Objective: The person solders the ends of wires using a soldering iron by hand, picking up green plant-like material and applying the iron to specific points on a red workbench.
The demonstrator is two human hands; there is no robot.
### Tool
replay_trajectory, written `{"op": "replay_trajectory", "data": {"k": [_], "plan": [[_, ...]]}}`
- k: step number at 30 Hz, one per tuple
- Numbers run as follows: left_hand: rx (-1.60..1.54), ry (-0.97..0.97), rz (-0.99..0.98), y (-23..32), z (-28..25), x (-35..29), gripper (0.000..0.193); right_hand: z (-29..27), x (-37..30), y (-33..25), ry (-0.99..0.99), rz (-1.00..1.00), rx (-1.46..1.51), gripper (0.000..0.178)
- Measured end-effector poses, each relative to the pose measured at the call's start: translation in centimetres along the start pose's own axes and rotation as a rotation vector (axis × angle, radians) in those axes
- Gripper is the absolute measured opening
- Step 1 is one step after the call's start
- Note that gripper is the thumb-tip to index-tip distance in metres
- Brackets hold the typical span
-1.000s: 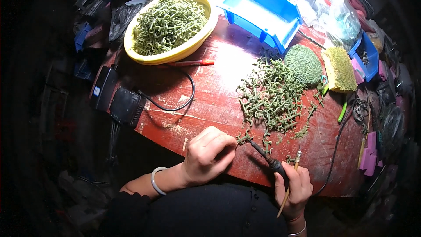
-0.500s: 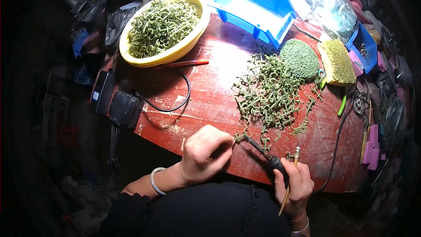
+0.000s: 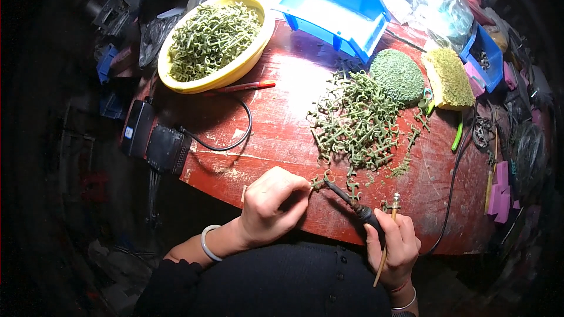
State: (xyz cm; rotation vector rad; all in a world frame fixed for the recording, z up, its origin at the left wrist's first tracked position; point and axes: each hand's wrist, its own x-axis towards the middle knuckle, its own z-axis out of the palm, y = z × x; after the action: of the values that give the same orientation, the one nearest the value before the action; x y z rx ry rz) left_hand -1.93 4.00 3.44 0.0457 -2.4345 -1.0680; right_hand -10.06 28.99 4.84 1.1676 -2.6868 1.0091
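My left hand [image 3: 271,206] pinches one end of a small green wax-like piece [image 3: 319,183] with curled ends, low over the front of the table. In my right hand [image 3: 398,248] is a dark pen-shaped soldering iron [image 3: 368,216], its narrow tip at or very near that piece. The same hand also keeps a thin wooden-handled tool [image 3: 382,263] with a metal end, pointing up. A loose heap of similar green pieces [image 3: 355,120] lies just beyond both hands, and one stray piece [image 3: 353,191] lies beside the iron.
A yellow bowl [image 3: 170,85] full of green pieces stands at the far left, with a red pen [image 3: 252,86] near it. Blue bin [image 3: 305,12], green textured mound [image 3: 396,75] and yellow sponge [image 3: 448,79] sit beyond the heap. Black adapter boxes [image 3: 167,147] are at the left edge.
The view has shifted slightly. My hands, the green piece and the iron keep nearly the same position, the iron's tip still at the piece.
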Motion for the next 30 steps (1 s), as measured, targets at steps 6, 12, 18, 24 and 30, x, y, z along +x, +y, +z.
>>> {"op": "replay_trajectory", "data": {"k": [6, 12, 18, 24, 30], "plan": [[0.006, 0.013, -0.011, 0.15, -0.09, 0.06, 0.022, 0.03, 0.00, -0.05, -0.003, -0.003, -0.005, 0.038], [0.007, 0.013, -0.012, 0.23, -0.08, 0.19, 0.022, 0.09, -0.05, 0.03, 0.002, -0.011, -0.007, 0.039], [0.029, -0.004, -0.007, 0.43, -0.20, 0.39, 0.022, 0.08, -0.12, 0.06, 0.003, -0.012, -0.015, 0.039], [0.037, -0.013, -0.009, 0.41, -0.18, 0.48, 0.023, 0.09, -0.12, 0.06, 0.005, -0.010, -0.017, 0.040], [0.051, -0.024, -0.001, 0.43, -0.31, 0.49, 0.023, 0.05, -0.16, 0.06, -0.011, -0.011, -0.019, 0.041]]}}
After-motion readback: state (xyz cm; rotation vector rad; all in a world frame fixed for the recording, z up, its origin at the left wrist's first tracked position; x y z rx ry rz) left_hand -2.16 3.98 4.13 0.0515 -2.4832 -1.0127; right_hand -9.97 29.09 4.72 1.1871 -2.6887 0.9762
